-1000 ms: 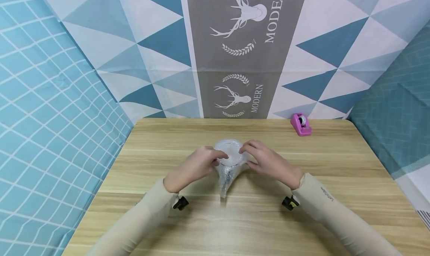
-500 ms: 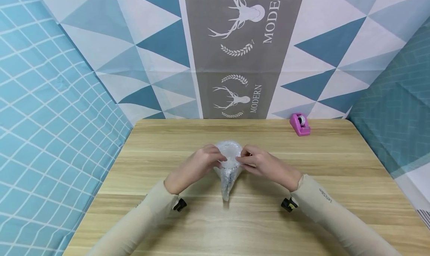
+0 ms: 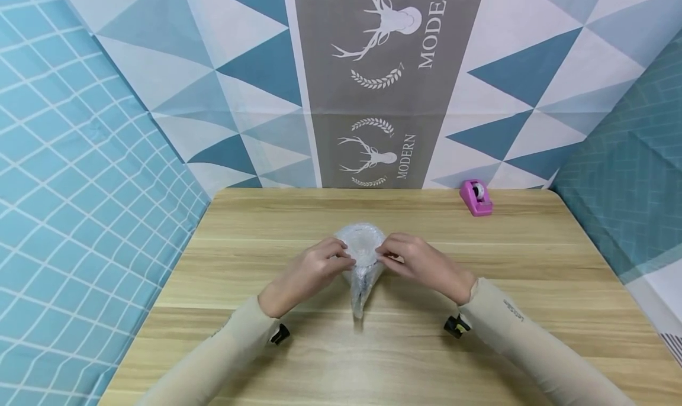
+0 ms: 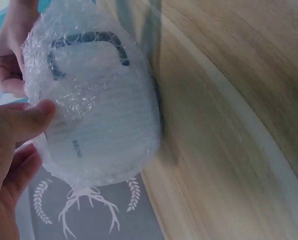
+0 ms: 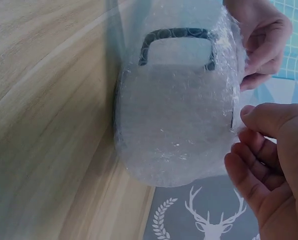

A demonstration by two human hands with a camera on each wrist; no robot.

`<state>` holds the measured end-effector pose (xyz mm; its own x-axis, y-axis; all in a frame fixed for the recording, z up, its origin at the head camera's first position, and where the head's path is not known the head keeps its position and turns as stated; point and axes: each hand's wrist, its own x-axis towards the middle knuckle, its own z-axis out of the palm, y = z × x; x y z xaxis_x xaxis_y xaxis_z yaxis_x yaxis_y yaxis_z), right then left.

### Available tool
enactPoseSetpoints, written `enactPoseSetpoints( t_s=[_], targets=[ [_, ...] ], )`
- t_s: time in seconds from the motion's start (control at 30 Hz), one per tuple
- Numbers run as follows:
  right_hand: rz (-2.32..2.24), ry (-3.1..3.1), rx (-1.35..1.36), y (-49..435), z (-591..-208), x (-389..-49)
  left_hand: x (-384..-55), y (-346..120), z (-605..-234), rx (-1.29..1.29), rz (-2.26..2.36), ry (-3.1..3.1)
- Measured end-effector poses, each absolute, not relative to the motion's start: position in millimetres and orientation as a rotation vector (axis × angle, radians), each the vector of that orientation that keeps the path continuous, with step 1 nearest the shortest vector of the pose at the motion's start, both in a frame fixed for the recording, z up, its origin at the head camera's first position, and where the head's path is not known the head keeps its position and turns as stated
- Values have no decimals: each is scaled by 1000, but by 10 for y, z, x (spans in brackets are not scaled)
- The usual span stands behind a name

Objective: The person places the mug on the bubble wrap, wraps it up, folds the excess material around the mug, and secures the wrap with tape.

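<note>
A white mug with a dark rim and dark handle stands on the table, covered in clear bubble wrap. Its handle side, with a tapering flap of wrap, faces me. At the left of the rim, my left hand pinches the wrap edge; its thumb lies over the wrap in the left wrist view. Opposite it, my right hand has thumb and curled index finger at the wrap's edge on the right of the rim. The right wrist view shows its other fingers loosely bent beside the mug.
A pink tape dispenser sits near the back right of the wooden table. Patterned cloth rises behind the table's back edge, and blue checked cloth hangs along the left.
My left hand has shifted down along the rim toward me, and both hands' fingers now sit nearer the front of the opening. The wrapped mug has stayed almost in place.
</note>
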<state>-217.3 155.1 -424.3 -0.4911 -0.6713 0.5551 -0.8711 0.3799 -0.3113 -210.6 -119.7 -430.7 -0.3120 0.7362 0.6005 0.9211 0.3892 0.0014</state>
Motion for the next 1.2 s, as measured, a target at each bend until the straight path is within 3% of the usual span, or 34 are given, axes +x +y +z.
enactPoseSetpoints(
  t_s=[0.77, 1.2],
  targets=[
    [889, -2369, 1501, 1491, -4259, -2167, -1996, -1095, -4333, -1362, -339, -2078],
    [811, -2331, 1436, 1405, -4260, -2166, -1715, -933, -4301, -1137, -176, -2168]
  ],
)
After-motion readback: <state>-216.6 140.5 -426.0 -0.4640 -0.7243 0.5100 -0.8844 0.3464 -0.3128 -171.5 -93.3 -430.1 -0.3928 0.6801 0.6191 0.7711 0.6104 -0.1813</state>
